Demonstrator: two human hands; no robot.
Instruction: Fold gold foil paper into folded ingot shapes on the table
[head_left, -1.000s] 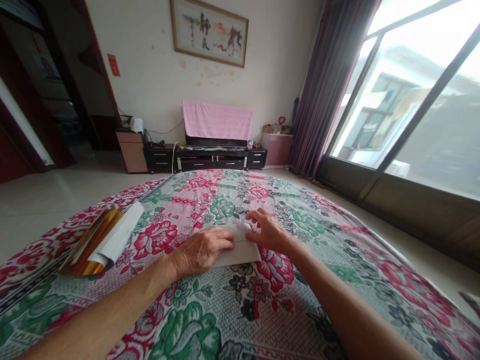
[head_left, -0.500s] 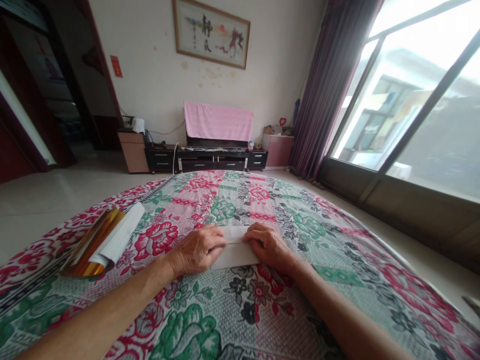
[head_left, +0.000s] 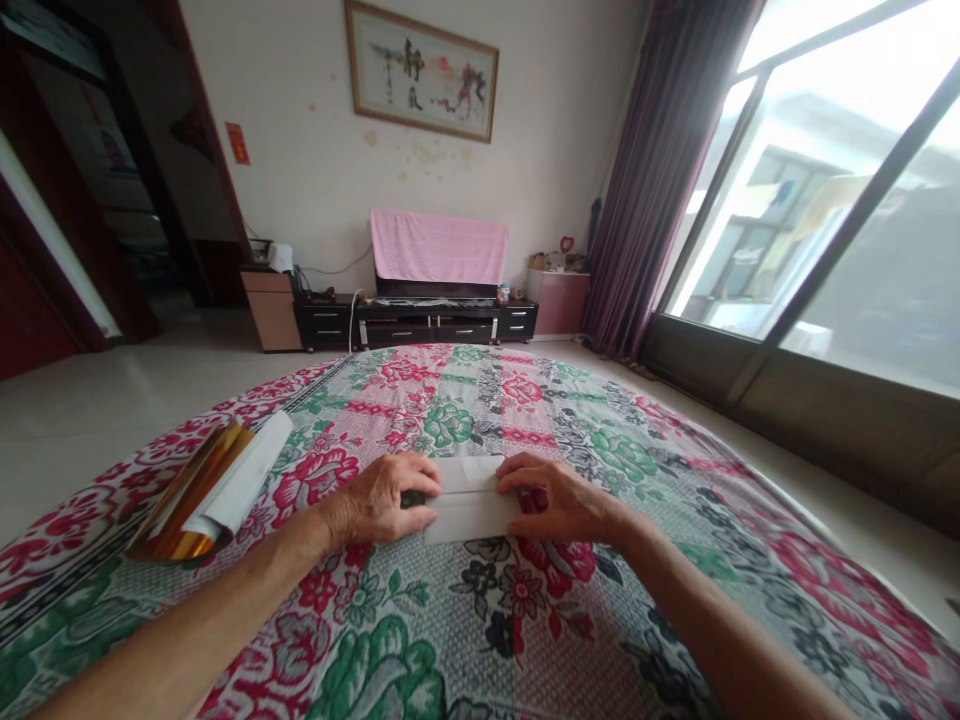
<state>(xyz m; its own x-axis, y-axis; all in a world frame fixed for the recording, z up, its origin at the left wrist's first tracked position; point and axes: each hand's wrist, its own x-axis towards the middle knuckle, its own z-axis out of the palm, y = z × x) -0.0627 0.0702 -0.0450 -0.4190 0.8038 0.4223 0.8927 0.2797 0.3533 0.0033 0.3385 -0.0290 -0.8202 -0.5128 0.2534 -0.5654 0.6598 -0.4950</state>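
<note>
Folded white paper [head_left: 469, 512]: flat rectangle, lay on floral cloth [head_left: 450, 425]. Left hand [head_left: 390, 500] and right hand [head_left: 559, 500], thumbs parted from curved fingers, touched the paper's ends. Glossy gold roll [head_left: 199, 488] lay left of paper.

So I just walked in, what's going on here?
A person's left hand and right hand are at opposite ends of a flat white paper on a flowered cloth. The paper looks folded, with a line along it. Curled gold and white sheets lie off to the left.

White paper [head_left: 471, 518], folded into a rectangle, flat on flowered cloth [head_left: 570, 640]
</note>
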